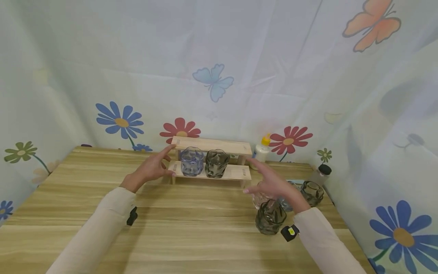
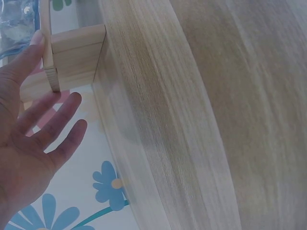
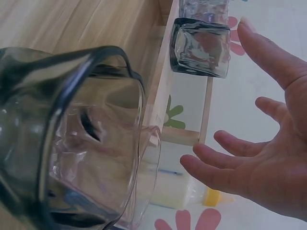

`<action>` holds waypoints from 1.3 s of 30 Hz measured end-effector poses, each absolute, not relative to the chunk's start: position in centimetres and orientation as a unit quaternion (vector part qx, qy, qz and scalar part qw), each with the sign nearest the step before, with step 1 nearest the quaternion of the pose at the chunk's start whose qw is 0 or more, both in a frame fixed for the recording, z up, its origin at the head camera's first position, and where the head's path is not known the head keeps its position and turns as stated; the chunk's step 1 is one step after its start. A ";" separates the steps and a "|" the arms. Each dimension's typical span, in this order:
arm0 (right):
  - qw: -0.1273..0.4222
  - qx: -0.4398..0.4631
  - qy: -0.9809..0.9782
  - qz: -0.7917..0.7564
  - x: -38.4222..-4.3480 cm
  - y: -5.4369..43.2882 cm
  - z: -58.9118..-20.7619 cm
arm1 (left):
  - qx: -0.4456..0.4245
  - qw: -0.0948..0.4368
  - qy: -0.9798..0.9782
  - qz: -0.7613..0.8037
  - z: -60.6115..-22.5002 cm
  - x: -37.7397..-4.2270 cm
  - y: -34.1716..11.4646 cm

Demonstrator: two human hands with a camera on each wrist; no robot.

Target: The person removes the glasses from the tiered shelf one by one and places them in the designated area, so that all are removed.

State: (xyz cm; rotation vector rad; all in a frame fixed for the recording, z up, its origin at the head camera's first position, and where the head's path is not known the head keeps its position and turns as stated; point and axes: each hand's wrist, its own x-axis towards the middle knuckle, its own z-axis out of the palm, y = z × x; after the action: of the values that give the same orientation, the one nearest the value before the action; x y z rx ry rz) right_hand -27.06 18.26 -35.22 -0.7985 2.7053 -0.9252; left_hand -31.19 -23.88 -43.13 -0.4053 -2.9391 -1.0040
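Observation:
A two-tier wooden shelf (image 1: 212, 145) stands at the back of the table, with a bluish glass (image 1: 192, 163) and a dark grey glass (image 1: 217, 164) side by side on its lower board. My left hand (image 1: 149, 168) is at the shelf's left end, fingers spread; its thumb (image 2: 31, 53) lies against the lower board and a fingertip reaches the board's end. My right hand (image 1: 273, 183) hovers near the right end with spread fingers and nothing in them. Below it stands another dark grey glass (image 1: 270, 217), large in the right wrist view.
Behind that glass are a pinkish glass (image 1: 259, 197) and a light blue glass (image 1: 286, 204), partly hidden by my right hand. Farther right stand a dark glass (image 1: 312, 194) and a black-capped bottle (image 1: 321, 175). A white bottle (image 1: 261, 153) with yellow cap is beside the shelf. Patterned curtains enclose the table.

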 end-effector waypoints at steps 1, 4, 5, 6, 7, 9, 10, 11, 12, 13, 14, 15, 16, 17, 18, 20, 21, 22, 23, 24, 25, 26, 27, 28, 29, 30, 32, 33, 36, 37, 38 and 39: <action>0.089 -0.273 0.905 -0.313 -27.2 18.1 -35.2 | -0.130 0.005 -0.938 -0.321 -43.2 -31.2 -23.9; 0.095 -0.294 0.897 -0.315 -27.7 17.6 -35.0 | -0.133 0.008 -0.938 -0.319 -43.2 -31.2 -23.9; 0.096 -0.301 0.896 -0.314 -27.9 17.5 -35.1 | -0.134 0.009 -0.938 -0.319 -43.2 -31.2 -23.9; 0.096 -0.305 0.895 -0.311 -28.1 17.4 -35.1 | -0.135 0.010 -0.938 -0.318 -43.2 -31.2 -23.9; 0.096 -0.309 0.895 -0.307 -28.3 17.2 -35.1 | -0.136 0.010 -0.938 -0.318 -43.2 -31.2 -23.9; 0.104 -0.307 0.896 -0.305 -28.7 17.0 -35.1 | -0.137 0.010 -0.938 -0.317 -43.1 -31.1 -23.8; 0.108 -0.306 0.896 -0.304 -28.8 16.9 -35.1 | -0.136 0.010 -0.939 -0.317 -43.1 -31.1 -23.8; 0.112 -0.307 0.895 -0.305 -29.0 16.7 -35.1 | -0.136 0.010 -0.939 -0.317 -43.0 -31.1 -23.8; 0.117 -0.307 0.893 -0.309 -29.1 16.6 -35.1 | -0.135 0.009 -0.939 -0.318 -43.0 -31.1 -23.8; 0.125 -0.304 0.890 -0.315 -29.3 16.4 -35.2 | -0.135 0.008 -0.938 -0.318 -43.0 -31.1 -23.8; 0.130 -0.303 0.889 -0.319 -29.4 16.2 -35.2 | -0.135 0.008 -0.939 -0.318 -43.0 -31.1 -23.8; 0.133 -0.305 0.887 -0.321 -29.6 16.1 -35.3 | -0.134 0.008 -0.939 -0.318 -43.0 -31.2 -23.8; 0.134 -0.306 0.886 -0.323 -29.7 15.9 -35.2 | -0.135 0.008 -0.938 -0.318 -43.1 -31.2 -23.8; 0.135 -0.307 0.885 -0.323 -29.9 15.7 -35.3 | -0.135 0.007 -0.938 -0.319 -43.1 -31.2 -23.8; 0.135 -0.306 0.886 -0.323 -30.0 15.5 -35.3 | -0.136 0.007 -0.938 -0.319 -43.1 -31.2 -23.9; 0.131 -0.306 0.888 -0.317 -30.4 15.2 -35.5 | -0.137 0.008 -0.938 -0.319 -43.1 -31.2 -23.9; 0.129 -0.307 0.889 -0.314 -30.5 15.1 -35.5 | -0.138 0.008 -0.938 -0.319 -43.1 -31.2 -23.9; 0.130 -0.303 0.891 -0.314 -30.6 14.9 -35.5 | -0.138 0.008 -0.938 -0.318 -43.1 -31.2 -23.9; 0.130 -0.301 0.891 -0.313 -30.8 14.8 -35.6 | -0.139 0.008 -0.938 -0.318 -43.1 -31.2 -23.9; 0.131 -0.299 0.893 -0.310 -30.9 14.6 -35.7 | -0.139 0.008 -0.938 -0.319 -43.2 -31.2 -23.9; 0.132 -0.299 0.893 -0.309 -31.1 14.5 -35.8 | -0.139 0.008 -0.938 -0.318 -43.2 -31.2 -23.9; 0.131 -0.300 0.894 -0.305 -31.3 14.3 -35.9 | -0.139 0.008 -0.938 -0.318 -43.2 -31.2 -23.9; 0.130 -0.303 0.895 -0.300 -31.5 14.1 -36.0 | -0.139 0.008 -0.938 -0.318 -43.2 -31.2 -23.9; 0.130 -0.304 0.896 -0.296 -31.7 13.9 -36.0 | -0.138 0.008 -0.938 -0.319 -43.2 -31.2 -23.9; 0.128 -0.307 0.897 -0.290 -31.9 13.6 -36.1 | -0.138 0.008 -0.937 -0.320 -43.2 -31.2 -23.9; 0.126 -0.309 0.899 -0.284 -32.0 13.4 -36.2 | -0.138 0.008 -0.937 -0.320 -43.2 -31.2 -23.9; 0.121 -0.312 0.901 -0.276 -32.2 12.8 -36.2 | -0.138 0.008 -0.938 -0.318 -43.1 -31.2 -23.9; 0.121 -0.313 0.901 -0.275 -32.3 12.5 -36.1 | -0.138 0.009 -0.938 -0.317 -43.1 -31.2 -23.9; 0.120 -0.312 0.902 -0.272 -32.4 11.8 -36.2 | -0.136 0.012 -0.940 -0.313 -43.1 -31.2 -23.9; 0.120 -0.312 0.903 -0.271 -32.5 11.5 -36.2 | -0.135 0.013 -0.941 -0.311 -43.1 -31.2 -23.8; 0.120 -0.313 0.902 -0.272 -32.6 11.3 -36.2 | -0.134 0.014 -0.941 -0.310 -43.1 -31.2 -23.8; 0.121 -0.311 0.903 -0.271 -32.7 11.2 -36.3 | -0.134 0.014 -0.942 -0.309 -43.1 -31.2 -23.8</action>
State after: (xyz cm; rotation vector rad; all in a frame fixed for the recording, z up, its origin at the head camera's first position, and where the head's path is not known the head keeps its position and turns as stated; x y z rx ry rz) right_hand -32.68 11.17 -36.29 -0.9072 2.6369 -0.7925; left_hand -31.21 -23.81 -43.13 -0.4156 -2.9310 -0.9622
